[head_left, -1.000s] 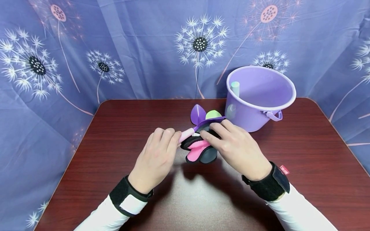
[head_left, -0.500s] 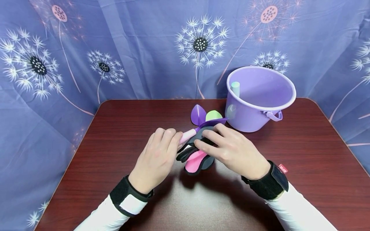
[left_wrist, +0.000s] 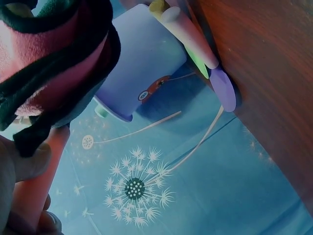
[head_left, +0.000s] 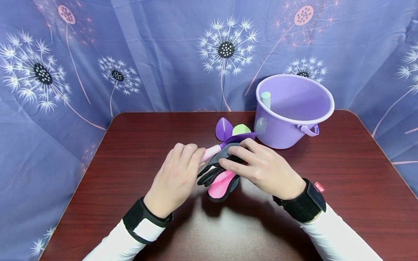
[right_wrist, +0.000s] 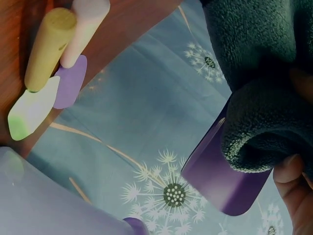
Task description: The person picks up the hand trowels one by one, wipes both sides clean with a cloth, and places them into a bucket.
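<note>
here, the person's left hand [head_left: 177, 177] has its fingers curled round the pink handle [head_left: 210, 153] of a purple-bladed tool [head_left: 241, 138], raised above the table [head_left: 147, 132]. the right hand [head_left: 266, 166] grasps a folded grey, black and pink cloth [head_left: 221, 186] between thumb and fingers; the cloth is at the near side of the tool, though whether it wraps around cannot be told. beyond them, a second purple blade [head_left: 224, 129] and a green blade [head_left: 241, 129] lie near a lilac bucket [head_left: 287, 134], inside which stands a pale handle [head_left: 266, 99].
</note>
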Available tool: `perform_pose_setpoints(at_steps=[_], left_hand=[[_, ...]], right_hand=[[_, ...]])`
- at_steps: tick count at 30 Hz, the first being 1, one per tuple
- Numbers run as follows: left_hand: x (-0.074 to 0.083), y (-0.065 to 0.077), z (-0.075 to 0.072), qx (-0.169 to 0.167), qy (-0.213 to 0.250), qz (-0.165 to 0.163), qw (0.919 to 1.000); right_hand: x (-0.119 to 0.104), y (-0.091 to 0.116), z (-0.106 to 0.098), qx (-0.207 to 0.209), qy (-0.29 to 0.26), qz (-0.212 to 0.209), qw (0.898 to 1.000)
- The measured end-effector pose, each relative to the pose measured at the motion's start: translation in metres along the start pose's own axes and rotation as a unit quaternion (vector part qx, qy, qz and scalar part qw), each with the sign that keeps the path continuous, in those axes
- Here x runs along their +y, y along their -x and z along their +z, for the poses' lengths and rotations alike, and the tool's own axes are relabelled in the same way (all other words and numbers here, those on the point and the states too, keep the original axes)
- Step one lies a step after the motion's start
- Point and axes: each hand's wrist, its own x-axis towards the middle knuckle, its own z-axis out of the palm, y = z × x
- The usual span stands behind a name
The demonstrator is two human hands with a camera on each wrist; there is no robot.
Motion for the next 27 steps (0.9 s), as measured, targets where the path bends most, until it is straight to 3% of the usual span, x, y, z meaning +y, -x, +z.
perform_pose_setpoints(at_steps=[11,27], left_hand=[[-0.004,0.001,-0.005,0.002,-0.006,-0.004,1.0000],[-0.013,0.000,-0.011,0.020,0.005,-0.009,0.9997]], right_hand=[[0.007,0.004,-0.008,-0.021,-0.002,0.044,0.999],[0.023,0.010,-0.020,0.012,0.017,0.061,0.998]])
